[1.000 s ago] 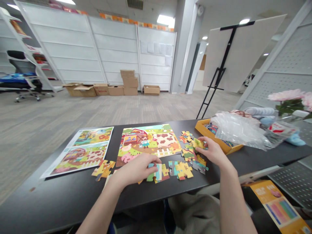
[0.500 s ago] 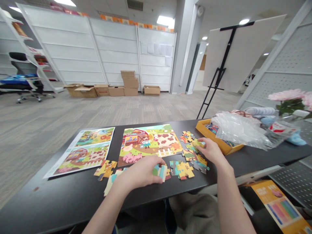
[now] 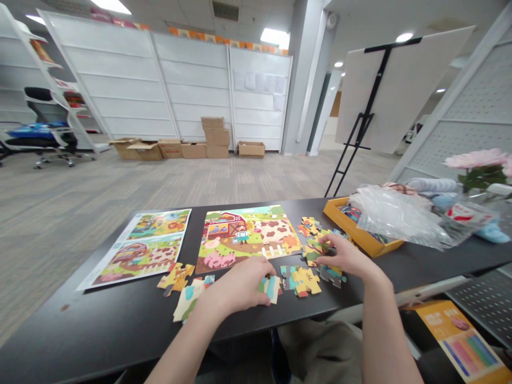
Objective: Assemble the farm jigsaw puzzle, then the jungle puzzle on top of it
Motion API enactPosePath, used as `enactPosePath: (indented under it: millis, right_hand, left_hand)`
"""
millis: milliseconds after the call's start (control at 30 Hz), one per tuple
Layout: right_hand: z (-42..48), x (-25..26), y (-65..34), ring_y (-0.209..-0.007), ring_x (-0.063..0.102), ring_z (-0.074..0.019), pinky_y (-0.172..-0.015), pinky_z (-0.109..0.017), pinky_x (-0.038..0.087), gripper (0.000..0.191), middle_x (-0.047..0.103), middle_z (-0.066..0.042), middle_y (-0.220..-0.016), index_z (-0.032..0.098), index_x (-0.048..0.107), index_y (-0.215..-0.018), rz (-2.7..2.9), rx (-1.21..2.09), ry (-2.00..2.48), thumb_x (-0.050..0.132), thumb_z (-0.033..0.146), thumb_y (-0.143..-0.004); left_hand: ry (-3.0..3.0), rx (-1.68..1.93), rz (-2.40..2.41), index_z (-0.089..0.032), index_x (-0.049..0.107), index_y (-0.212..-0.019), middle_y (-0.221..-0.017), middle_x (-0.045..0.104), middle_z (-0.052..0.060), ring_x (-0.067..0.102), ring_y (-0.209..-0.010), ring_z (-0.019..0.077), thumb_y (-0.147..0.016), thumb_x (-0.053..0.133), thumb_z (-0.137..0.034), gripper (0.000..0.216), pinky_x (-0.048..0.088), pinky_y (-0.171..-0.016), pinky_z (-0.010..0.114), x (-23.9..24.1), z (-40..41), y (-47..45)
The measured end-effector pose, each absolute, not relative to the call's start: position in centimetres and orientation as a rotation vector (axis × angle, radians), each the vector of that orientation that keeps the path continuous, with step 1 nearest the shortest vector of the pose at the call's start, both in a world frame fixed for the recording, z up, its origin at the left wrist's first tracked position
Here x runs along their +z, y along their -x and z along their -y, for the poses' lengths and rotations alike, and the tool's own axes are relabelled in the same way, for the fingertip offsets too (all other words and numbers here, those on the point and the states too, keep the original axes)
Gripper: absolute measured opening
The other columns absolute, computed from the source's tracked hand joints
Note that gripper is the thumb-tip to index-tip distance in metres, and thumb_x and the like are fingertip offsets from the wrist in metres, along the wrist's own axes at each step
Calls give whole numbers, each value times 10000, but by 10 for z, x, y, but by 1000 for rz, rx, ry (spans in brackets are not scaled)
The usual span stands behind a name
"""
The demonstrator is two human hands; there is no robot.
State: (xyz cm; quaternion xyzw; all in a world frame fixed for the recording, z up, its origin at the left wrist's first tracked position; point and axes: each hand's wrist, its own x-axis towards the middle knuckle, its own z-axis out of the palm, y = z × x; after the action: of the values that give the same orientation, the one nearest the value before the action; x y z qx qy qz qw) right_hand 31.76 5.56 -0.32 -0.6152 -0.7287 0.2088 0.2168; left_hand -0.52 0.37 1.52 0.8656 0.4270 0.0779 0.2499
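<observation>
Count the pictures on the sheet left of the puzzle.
2. The upper picture sits at the far end of the sheet; the lower picture at the near end. Neither is covered.

left hand [image 3: 236, 288] grips puzzle piece [image 3: 272, 288] on table [image 3: 100, 320] | right hand [image 3: 347, 257] touches loose pieces [image 3: 310, 250] beside farm puzzle [image 3: 248, 237]

**Farm puzzle spread across the black desk**

Here's the black desk [image 3: 100, 325], and it's busy. A printed reference sheet [image 3: 140, 245] lies flat towards the left end. The part-built farm puzzle [image 3: 248, 237] sits mid-desk, just beside it. Loose pieces [image 3: 176, 277] are strung along the near edge, below both. A cluster [image 3: 310, 226] lies between the puzzle and the orange tray [image 3: 348, 226], which sits at the far edge on the right.
</observation>
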Motion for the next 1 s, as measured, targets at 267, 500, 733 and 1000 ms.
enactPosePath:
  millis: [267,500,733,1000]
  right_hand:
    - [-45,17,-302,-727,659,-181,-651,-285,501,424,695,-37,-819,196,604,-890,1693,1081,1345,773,558,-746]
    - [-49,21,-250,-613,618,-154,-577,-266,464,374,670,7,-678,195,617,-894,1653,1222,1212,779,505,-761]
    - [-58,13,-208,-558,604,-133,-517,-233,403,352,647,28,-615,193,614,-891,1675,1277,1157,770,486,-772]
    - [-65,15,-186,-544,616,-146,-499,-232,404,396,655,14,-608,194,603,-895,1648,1304,1183,760,532,-762]
  left_hand:
    - [-2343,312,-1158,-203,672,-1181,-1194,678,88,641,-1103,284,-755,797,-337,463,509,-933,363,17,-3,5]
    - [-2283,750,-1253,-239,486,-1407,-1414,562,101,585,-1239,279,-813,748,-267,650,478,-1048,418,16,-10,1]
    - [-2338,848,-1283,-205,570,-1276,-1341,592,118,608,-1205,293,-797,772,-272,524,507,-1024,440,14,-18,6]
    - [-2361,767,-1432,-204,473,-1398,-1335,626,133,591,-1255,311,-829,719,-242,621,491,-1054,465,14,-18,20]
